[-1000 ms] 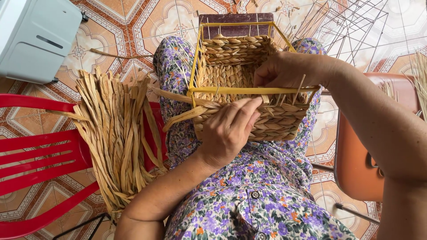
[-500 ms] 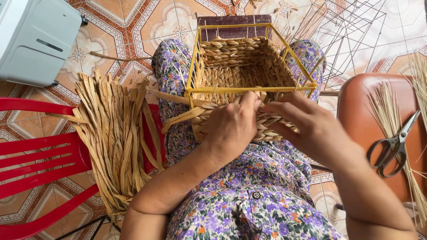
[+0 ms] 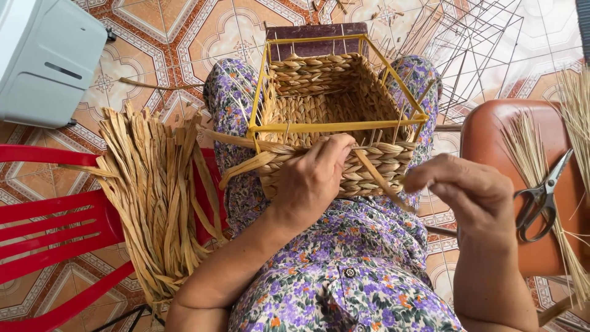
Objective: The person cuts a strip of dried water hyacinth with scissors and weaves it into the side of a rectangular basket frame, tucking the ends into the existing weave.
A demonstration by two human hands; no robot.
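A half-woven straw basket (image 3: 332,104) on a yellow wire frame (image 3: 335,127) rests on my lap, over a purple flowered dress. My left hand (image 3: 313,181) presses against the near woven wall just under the rim, fingers curled on the braid. My right hand (image 3: 467,190) is to the right of the basket, pinching a flat straw strand (image 3: 378,178) that runs from the basket wall down to my fingers. Loose strand ends stick out at the basket's left corner.
A bundle of dried straw strips (image 3: 157,197) lies on a red plastic chair (image 3: 55,233) at my left. On the right a brown stool (image 3: 528,178) carries scissors (image 3: 541,197) and thin stalks. A grey-white appliance (image 3: 49,58) stands top left; bare wire frames (image 3: 485,43) lie top right.
My right hand left the basket's rim, came down to the front wall beside my left hand, then pulled away to the right drawing a strand out. The left hand stayed on the wall.
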